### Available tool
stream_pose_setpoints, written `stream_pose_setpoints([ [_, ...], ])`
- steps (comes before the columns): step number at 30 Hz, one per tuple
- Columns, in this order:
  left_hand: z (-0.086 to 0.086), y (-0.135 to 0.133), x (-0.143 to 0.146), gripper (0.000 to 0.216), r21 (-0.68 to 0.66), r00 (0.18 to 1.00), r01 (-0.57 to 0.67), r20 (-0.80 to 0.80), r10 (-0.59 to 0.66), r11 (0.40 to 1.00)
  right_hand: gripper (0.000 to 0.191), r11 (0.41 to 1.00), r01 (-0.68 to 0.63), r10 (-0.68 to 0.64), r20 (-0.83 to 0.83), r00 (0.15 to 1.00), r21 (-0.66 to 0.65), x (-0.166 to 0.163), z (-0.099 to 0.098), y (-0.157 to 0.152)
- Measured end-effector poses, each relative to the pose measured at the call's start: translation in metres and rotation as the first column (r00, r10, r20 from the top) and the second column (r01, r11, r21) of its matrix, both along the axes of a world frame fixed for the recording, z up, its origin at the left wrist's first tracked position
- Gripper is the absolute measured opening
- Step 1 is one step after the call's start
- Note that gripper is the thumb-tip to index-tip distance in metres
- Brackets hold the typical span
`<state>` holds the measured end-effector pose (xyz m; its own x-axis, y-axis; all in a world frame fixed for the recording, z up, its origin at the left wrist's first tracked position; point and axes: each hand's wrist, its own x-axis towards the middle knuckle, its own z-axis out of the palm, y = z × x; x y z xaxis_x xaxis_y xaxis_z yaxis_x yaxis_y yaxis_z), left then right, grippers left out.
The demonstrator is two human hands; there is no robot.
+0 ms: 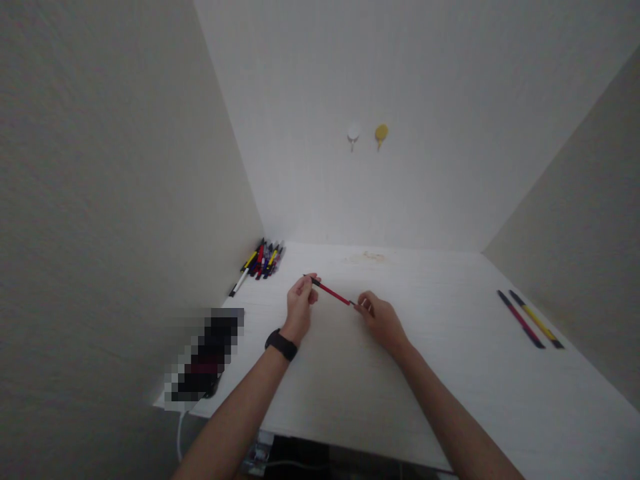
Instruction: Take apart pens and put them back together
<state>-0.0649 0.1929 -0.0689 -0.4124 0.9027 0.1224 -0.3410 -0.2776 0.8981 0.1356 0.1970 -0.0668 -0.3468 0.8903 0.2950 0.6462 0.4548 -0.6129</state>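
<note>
A slim red pen (pixel 333 293) with dark ends is held aslant between my two hands above the white table. My left hand (pixel 299 305), with a black watch (pixel 281 345) at its wrist, pinches the black upper-left end. The fingers of my right hand (pixel 383 321) close on the small dark piece at the lower-right end. Whether that piece is joined to the red barrel or slightly apart, I cannot tell. To the right, a red pen (pixel 521 320) and a yellow pen (pixel 537 320), both with black ends, lie side by side.
A pile of several pens (pixel 263 260) lies in the far left corner, and a white pen (pixel 240 281) sticks out towards me. A blurred-out dark object (pixel 207 357) with a white cable (pixel 181 433) is at the left edge. Two hooks (pixel 381 133) hang on the back wall.
</note>
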Motion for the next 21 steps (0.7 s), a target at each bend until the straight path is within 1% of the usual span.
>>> stream_pose_setpoints([
  [2, 0.0, 0.0005, -0.0005, 0.038, 0.007, 1.0, -0.018, 0.009, 0.018, 1.0, 0.007, 1.0, -0.026, 0.024, -0.13, 0.991, -0.016, -0.0007, -0.0003, 0.0012],
  [4, -0.0004, 0.001, -0.0012, 0.038, 0.012, 0.999, -0.041, 0.001, 0.041, 0.999, 0.011, 0.999, -0.04, 0.035, -0.188, 0.982, -0.025, -0.0009, -0.0008, 0.0024],
  [7, -0.0015, 0.0016, -0.0022, 0.039, 0.008, 0.996, -0.083, -0.021, 0.083, 0.997, 0.015, 0.996, -0.07, 0.058, -0.22, 0.974, -0.047, -0.0006, -0.0014, 0.0034],
  [10, -0.0019, 0.0019, -0.0025, 0.041, 0.007, 0.994, -0.106, -0.029, 0.106, 0.994, 0.012, 0.995, -0.077, 0.058, -0.259, 0.964, -0.064, -0.0008, -0.001, 0.0031],
  [15, 0.0008, 0.001, -0.0012, 0.041, 0.002, 0.993, -0.109, -0.034, 0.109, 0.994, 0.016, 0.99, -0.083, 0.038, -0.343, 0.939, -0.117, -0.0026, -0.0006, 0.0012],
  [21, 0.0027, 0.0, -0.0004, 0.042, 0.0, 0.992, -0.111, -0.056, 0.111, 0.994, 0.019, 0.983, -0.129, 0.073, -0.366, 0.928, -0.131, -0.004, -0.0004, 0.0001],
])
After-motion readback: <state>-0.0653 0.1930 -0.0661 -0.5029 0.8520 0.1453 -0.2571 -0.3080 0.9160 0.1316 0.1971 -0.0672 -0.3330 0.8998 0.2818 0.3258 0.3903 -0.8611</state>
